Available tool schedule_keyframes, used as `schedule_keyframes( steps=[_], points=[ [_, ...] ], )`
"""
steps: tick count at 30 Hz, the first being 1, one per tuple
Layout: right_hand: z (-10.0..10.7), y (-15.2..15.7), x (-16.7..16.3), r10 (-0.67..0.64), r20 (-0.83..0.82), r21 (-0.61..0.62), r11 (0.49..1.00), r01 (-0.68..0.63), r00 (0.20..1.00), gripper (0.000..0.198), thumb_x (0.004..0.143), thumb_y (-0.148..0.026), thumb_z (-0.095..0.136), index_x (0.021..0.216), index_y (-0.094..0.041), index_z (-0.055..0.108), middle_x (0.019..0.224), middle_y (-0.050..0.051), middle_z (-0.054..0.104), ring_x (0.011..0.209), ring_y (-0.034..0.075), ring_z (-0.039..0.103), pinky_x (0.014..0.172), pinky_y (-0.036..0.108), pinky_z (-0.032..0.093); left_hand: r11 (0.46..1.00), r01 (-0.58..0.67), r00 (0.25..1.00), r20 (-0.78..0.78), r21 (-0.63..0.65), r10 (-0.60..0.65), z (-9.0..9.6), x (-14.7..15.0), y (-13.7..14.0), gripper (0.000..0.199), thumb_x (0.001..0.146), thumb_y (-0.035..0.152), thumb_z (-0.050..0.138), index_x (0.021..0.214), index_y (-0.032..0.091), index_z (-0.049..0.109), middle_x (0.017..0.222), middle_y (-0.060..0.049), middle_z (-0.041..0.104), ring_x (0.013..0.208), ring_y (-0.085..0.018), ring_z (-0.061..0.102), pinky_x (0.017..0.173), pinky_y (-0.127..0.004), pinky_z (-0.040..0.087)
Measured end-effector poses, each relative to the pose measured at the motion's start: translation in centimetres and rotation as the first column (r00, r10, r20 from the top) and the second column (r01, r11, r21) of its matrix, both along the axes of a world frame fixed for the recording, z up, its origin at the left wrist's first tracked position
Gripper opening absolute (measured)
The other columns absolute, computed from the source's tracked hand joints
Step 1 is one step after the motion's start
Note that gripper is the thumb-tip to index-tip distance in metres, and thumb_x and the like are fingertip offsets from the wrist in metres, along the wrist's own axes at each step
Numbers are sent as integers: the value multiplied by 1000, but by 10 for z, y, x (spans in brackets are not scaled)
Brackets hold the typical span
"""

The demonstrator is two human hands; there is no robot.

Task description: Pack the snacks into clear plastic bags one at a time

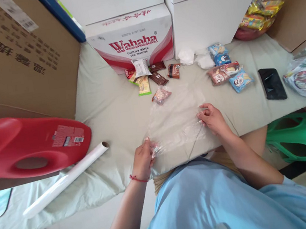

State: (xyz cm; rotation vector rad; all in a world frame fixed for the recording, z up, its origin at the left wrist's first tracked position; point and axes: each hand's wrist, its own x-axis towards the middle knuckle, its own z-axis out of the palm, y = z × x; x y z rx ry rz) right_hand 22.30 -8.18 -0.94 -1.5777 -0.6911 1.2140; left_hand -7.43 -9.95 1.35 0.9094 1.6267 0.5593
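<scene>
Pale green cloth [107, 113] covers the counter [126, 129] I watch remotely. My left hand [142, 157] and right hand [213, 119] each pinch a thin clear plastic sheet [177, 122], outspread between them. I judge the step as flattening it; the next move calls for gentle, even tension.

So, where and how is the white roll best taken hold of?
I would grip the white roll around its middle; the left hand, once free of the clear film, could come from the near right side. The roll is a long, slim tube, and the red container lies close on its far side.
</scene>
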Motion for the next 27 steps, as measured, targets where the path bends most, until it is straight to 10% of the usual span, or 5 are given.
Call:
schedule_keyframes(
  steps=[4, 7, 13, 15, 27],
  points=[
    [0, -6, 3, 2, 30, 28, 1000, -3, 1000, 48, 69, -38, 76, 109, -26, 55, 68, -7, 55, 53, 13, 52, 44, 25, 37, 930, 70, 878, -464, 361, 114, -3, -7, -5, 44, 79, 53, 67, 106, 18, 66, 71, 0, 59, 66, -22, 60, 64, -35, 49],
    [1, -11, 4, 36, 49, 56, 998, -39, 998, 47, 71, -40, 76, 111, -26, 55, 71, -6, 56, 52, 13, 51, 45, 26, 38, 698, 338, 746, -632, 631, 210, -1, 3, -9, 38, 82, 34, 67, 117, 19, 68, 101, -13, 70, 104, -31, 66, 96, -48, 48],
    [8, -21, 6, 74, 103, 42, 996, -79, 992, 50, 73, -42, 75, 116, -27, 56, 76, -5, 59, 53, 13, 51, 48, 28, 41, 290, 811, 577, -618, 508, -534, 6, 44, 8, 26, 94, 14, 53, 91, 29, 74, 118, -7, 77, 131, -27, 62, 114, -49, 36],
    [10, -25, 9, 63, 136, 34, 997, -68, 989, 50, 73, -42, 75, 117, -27, 57, 77, -4, 60, 53, 13, 51, 48, 27, 42, 290, 834, 547, -642, 469, -537, 3, 51, 16, 24, 92, 14, 52, 86, 26, 72, 116, -8, 78, 128, -29, 62, 113, -51, 36],
    [10, -49, 17, 99, 60, -8, 995, -98, 993, 47, 73, -44, 77, 113, -26, 59, 78, -6, 58, 47, 11, 50, 40, 24, 35, 685, 648, 611, -764, 333, -207, -7, 79, 27, 20, 83, 34, 75, 96, 21, 67, 104, -13, 70, 107, -34, 61, 84, -42, 44]
  ],
)
